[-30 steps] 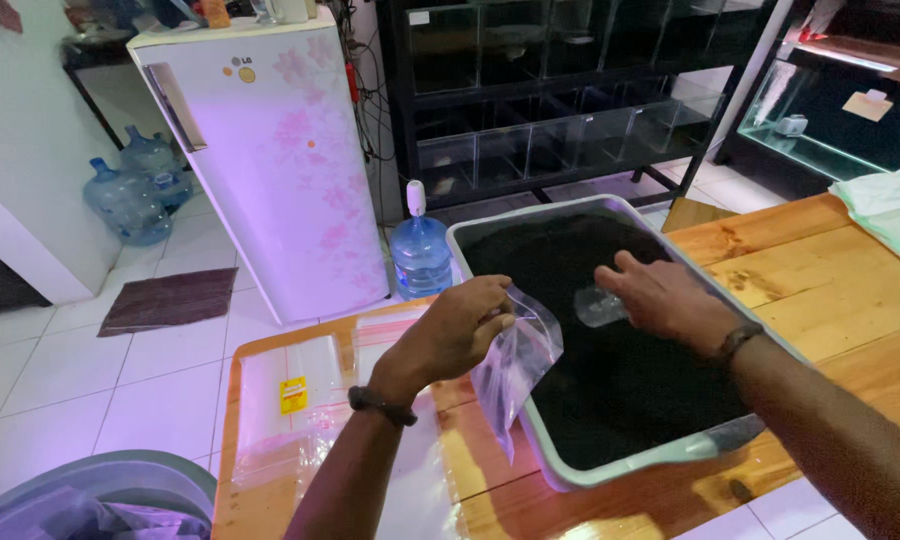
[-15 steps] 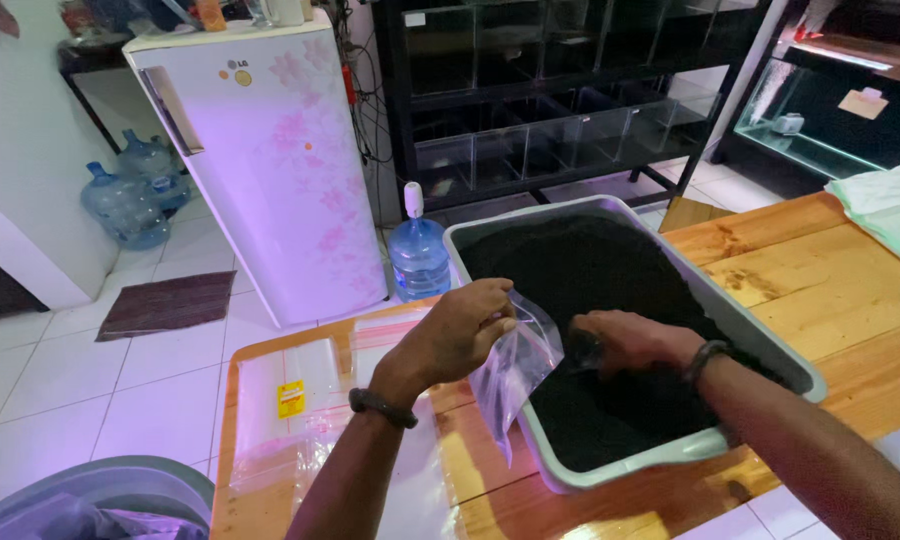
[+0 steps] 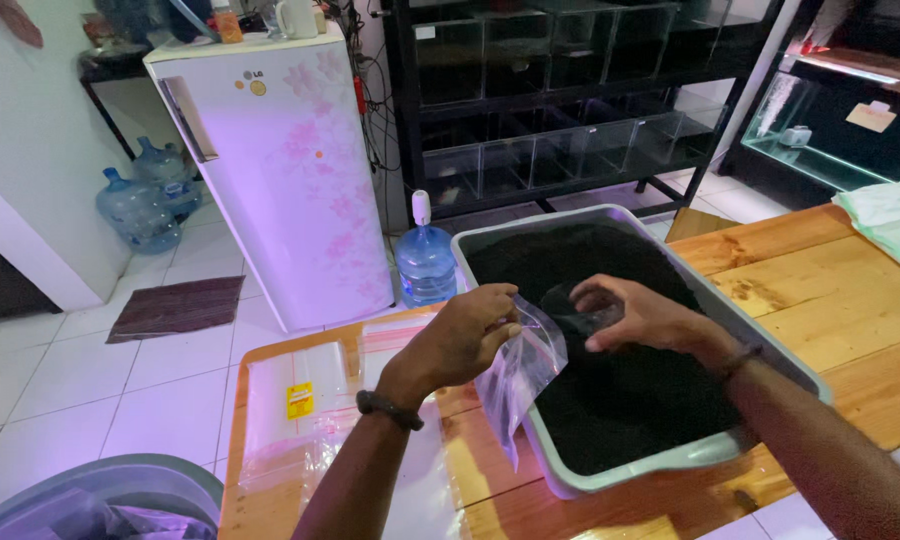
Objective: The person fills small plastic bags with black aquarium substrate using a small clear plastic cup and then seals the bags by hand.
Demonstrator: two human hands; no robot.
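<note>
My left hand [image 3: 465, 335] pinches the top edge of a small clear plastic bag [image 3: 525, 375], which hangs over the near left rim of a grey tray [image 3: 670, 460]. The tray is filled with black granular substrate [image 3: 620, 400]. My right hand [image 3: 645, 315] hovers over the substrate right beside the bag's mouth, its fingers curled around a small clear cup-like container [image 3: 585, 320]. I cannot tell what the cup holds.
The tray sits on a wooden table [image 3: 830, 290] with flat plastic bags [image 3: 300, 400] at its left end. Beyond stand a white flowered fridge [image 3: 290, 170], water bottles [image 3: 425, 265], black shelves of glass tanks [image 3: 570, 110] and a grey basin [image 3: 100, 500] at bottom left.
My right hand dipped down into the black substrate, then came up and left to the bag's mouth. My left hand kept the bag in place.
</note>
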